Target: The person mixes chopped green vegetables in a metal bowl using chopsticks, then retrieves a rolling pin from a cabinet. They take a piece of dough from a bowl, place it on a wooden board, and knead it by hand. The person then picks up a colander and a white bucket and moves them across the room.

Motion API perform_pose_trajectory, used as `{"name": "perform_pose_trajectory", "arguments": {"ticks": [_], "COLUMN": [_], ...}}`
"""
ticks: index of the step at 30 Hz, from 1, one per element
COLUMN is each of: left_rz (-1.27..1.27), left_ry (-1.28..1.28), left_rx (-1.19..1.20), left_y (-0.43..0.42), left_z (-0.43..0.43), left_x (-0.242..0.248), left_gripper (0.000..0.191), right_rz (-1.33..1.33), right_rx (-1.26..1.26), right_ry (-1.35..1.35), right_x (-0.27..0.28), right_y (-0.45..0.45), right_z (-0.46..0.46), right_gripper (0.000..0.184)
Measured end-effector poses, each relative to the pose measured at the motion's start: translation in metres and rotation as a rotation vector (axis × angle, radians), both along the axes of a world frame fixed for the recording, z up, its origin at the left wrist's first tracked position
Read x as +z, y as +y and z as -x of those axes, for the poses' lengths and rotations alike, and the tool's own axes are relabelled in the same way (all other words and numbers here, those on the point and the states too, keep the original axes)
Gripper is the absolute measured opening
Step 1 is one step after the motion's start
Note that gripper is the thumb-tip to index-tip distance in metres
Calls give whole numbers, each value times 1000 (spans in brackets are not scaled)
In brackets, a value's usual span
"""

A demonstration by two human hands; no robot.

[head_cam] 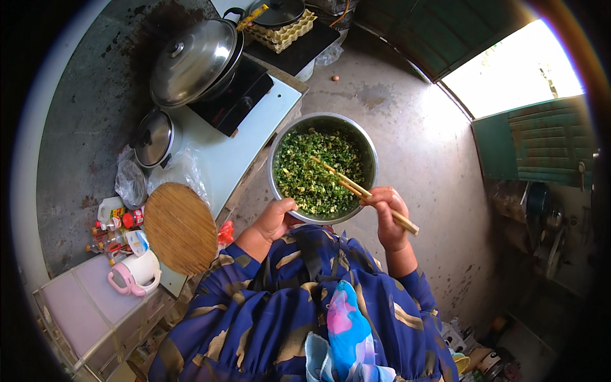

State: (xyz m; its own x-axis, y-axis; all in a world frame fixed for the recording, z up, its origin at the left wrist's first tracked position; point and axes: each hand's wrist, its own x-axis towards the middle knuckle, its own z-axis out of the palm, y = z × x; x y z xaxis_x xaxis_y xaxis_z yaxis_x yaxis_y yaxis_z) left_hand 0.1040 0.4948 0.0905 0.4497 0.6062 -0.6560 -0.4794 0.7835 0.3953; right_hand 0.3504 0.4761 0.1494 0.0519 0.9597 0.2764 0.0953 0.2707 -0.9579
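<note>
A deep stainless-steel bowl (373, 157) is held in front of my body. Chopped green vegetables with small yellow and pale bits (310, 176) lie in it. My left hand (273, 220) grips the near left rim, thumb over the edge and fingers hidden beneath. A pair of wooden chopsticks (354, 186) is in my right hand (389, 217), at the bowl's near right side. The chopsticks' tips rest among the chopped greens near the middle of the bowl.
At left, a counter (248, 153) bears a large lidded wok (200, 62) on a black cooktop, a lidded pot (153, 138), a round wooden board (180, 229), bottles and a pink-and-white kettle (136, 273). An egg (335, 78) lies on the floor. A green door (549, 143) stands at right.
</note>
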Motion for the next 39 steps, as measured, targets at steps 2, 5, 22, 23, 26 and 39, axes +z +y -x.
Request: {"name": "perform_pose_trajectory", "arguments": {"ticks": [2, 5, 22, 23, 26, 39], "left_rz": [0, 9, 23, 29, 33, 50], "left_ry": [-23, -77, 6, -6, 18, 51], "left_rx": [-1, 12, 8, -2, 56, 52], "left_y": [-1, -2, -2, -2, -5, -10], "left_z": [4, 7, 6, 7, 6, 12], "left_x": [-3, -8, 18, 18, 15, -1], "left_gripper": [18, 19, 19, 18, 12, 20], "right_rz": [-15, 8, 663, 623, 622, 550], "right_rx": [23, -39, -65, -63, -37, -30], "right_ry": [-307, -429, 581, 658, 697, 699], "right_x": [16, 35, -24, -25, -25, -19], "right_y": [-1, 1, -13, -13, -13, -6], "right_z": [-5, -16, 11, 12, 12, 14], "right_gripper": [5, 4, 23, 22, 20, 18]}}
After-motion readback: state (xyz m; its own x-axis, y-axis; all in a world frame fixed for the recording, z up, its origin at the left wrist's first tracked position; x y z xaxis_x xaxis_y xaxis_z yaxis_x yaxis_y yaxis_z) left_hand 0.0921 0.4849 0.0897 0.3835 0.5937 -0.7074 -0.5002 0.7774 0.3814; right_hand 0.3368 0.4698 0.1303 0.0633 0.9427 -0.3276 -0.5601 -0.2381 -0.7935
